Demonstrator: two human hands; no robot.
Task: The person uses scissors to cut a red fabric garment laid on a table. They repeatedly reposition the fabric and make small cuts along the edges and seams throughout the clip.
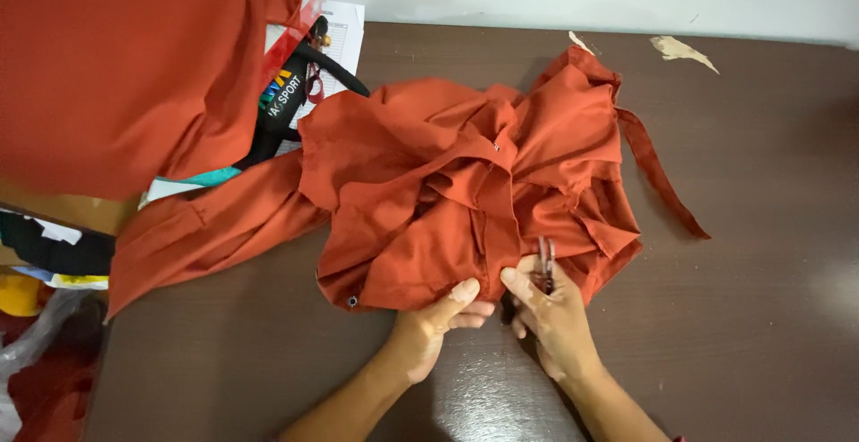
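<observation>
Rust-orange garment (465, 191) lies crumpled in the middle of the dark brown surface (761, 335), its near hem at the two hands. At the near edge the left hand (438, 317) pinches the hem, thumb on top of the cloth and fingers (472, 319) curled under it, closed on the fabric. Just beside it the right hand (550, 312) is closed around small snips (546, 263) whose thin metal blades point away from the person and lie on the cloth near the hem; the index finger also touches the fabric. A metal snap (352, 301) shows at the garment's near left corner, and another small one sits near the middle of the folds. The cloth is heavily bunched, with a long sleeve or panel trailing off to the left and a narrow strap (658, 174) running out to the right. To the far left, a pile of the same orange fabric (125, 66) covers the corner, with a black strap or bag (291, 93), a red-edged box and printed paper (344, 35) partly under it. Torn scraps of paper (680, 48) lie at the far edge by the pale wall. No open container is visible.
</observation>
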